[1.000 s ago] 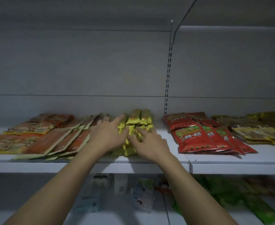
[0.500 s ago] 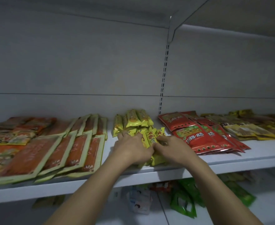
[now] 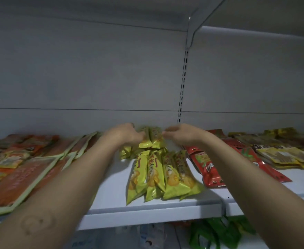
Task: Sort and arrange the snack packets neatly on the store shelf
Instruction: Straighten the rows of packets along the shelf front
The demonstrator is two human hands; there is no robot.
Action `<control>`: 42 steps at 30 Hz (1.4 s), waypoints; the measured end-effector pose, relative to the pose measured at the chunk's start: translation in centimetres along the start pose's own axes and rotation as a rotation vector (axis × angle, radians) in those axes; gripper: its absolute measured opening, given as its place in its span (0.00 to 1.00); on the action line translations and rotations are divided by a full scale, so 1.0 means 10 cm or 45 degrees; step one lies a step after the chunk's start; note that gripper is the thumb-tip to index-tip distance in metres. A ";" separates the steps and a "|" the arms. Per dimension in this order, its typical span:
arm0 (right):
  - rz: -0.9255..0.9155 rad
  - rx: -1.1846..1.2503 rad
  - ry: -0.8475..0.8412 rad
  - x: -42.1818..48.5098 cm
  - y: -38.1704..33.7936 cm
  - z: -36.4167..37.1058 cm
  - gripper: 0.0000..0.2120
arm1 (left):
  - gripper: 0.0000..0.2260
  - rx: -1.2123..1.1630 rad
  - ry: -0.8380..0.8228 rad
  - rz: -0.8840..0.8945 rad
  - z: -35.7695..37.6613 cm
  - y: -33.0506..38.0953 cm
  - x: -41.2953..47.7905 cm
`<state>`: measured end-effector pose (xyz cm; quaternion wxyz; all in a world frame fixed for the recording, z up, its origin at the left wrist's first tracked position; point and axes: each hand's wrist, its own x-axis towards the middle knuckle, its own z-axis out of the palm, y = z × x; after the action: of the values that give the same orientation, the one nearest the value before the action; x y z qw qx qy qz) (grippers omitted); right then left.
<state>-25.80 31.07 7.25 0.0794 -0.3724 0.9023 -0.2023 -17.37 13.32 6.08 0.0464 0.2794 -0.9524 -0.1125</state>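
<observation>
Bracketing the back yellow packets [image 3: 152,140] on the shelf [image 3: 147,209].
Curled inward on the left hand [image 3: 124,135], against the packets' left edge; curled likewise on the right hand [image 3: 181,134], at their right edge; too blurred to tell pinching from touching; nearer than the fingertips, front yellow packets [image 3: 162,175] lying in a row.

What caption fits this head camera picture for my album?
Left hand and right hand reach either side of the back yellow packets on the shelf.
</observation>
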 end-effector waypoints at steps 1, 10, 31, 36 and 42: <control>0.019 -0.027 -0.054 0.12 -0.02 0.00 0.23 | 0.31 -0.017 -0.041 -0.024 0.00 -0.01 0.10; 0.238 0.061 -0.385 0.99 0.11 0.11 0.24 | 0.25 -0.141 -0.264 -0.141 0.20 0.09 0.46; 0.141 -0.266 -0.081 0.82 0.47 0.00 0.12 | 0.28 -0.290 -0.189 -0.049 0.37 0.51 0.33; -0.016 -0.299 0.358 0.43 0.35 -0.11 0.21 | 0.31 0.056 0.008 0.011 0.26 0.48 -0.06; 0.012 -0.461 0.170 -0.48 0.29 0.07 0.29 | 0.29 0.173 -0.061 0.006 0.28 0.34 -0.65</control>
<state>-24.06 36.09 5.36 -0.0479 -0.3622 0.9289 -0.0604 -14.13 20.19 4.03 0.0048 0.2767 -0.9594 -0.0540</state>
